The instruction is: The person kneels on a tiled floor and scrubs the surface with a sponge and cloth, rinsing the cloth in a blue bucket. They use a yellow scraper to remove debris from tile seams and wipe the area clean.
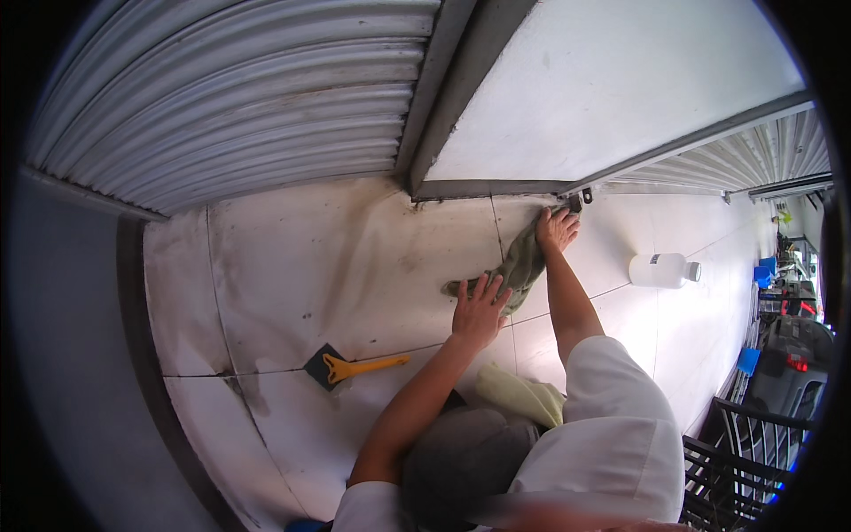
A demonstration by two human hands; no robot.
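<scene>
A crumpled dark green cloth (523, 266) lies on the white tiled floor, stretched between my two hands. My right hand (557, 229) presses its far end down near the foot of a metal-framed white panel. At the near end, my left hand (479, 309) has its fingers spread over the edge of the cloth; whether it bears weight is not clear. To the left on the tiles rests a scraper with a dark square blade and a yellow handle (369, 365). Close to my legs is a bunched pale yellow cloth (522, 394).
A white plastic bottle (657, 270) lies on its side to the right. Corrugated metal shutter (266, 106) and the white panel (618, 93) rise ahead. Brown stains mark the tiles (279, 266). A grey wall (73, 346) bounds the left; black metal railing (738, 459) and a vehicle (794, 352) are at right.
</scene>
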